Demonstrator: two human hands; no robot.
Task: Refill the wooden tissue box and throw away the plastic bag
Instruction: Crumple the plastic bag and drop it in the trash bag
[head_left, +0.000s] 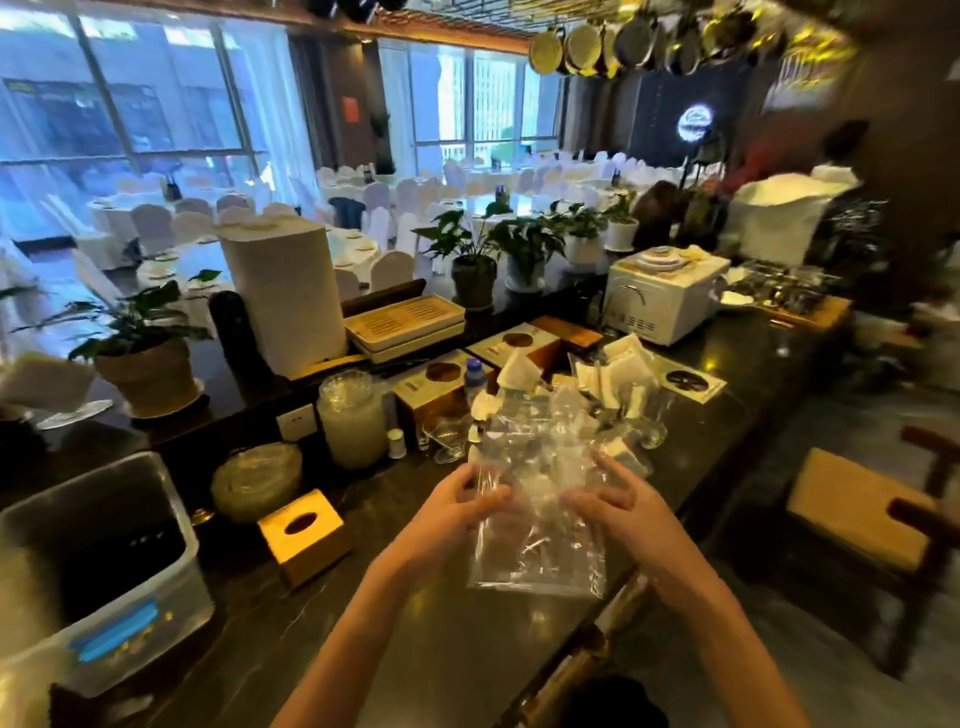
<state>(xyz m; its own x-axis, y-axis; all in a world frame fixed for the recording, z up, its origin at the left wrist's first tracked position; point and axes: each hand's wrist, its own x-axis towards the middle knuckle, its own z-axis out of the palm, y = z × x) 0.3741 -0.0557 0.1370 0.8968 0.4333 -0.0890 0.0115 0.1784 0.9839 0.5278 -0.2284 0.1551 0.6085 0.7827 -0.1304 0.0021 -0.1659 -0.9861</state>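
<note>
Both hands | fingers pinching plastic bag | long axis toward camera

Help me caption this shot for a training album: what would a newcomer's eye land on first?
First, the two hands, left hand and right hand, holding a crinkled clear plastic bag above the dark counter at centre. Next, the wooden tissue box standing on the counter to their left, its oval slot facing up, with a grey bin at the far left. Beyond the counter, white-covered banquet chairs fill the bright hall.
</note>
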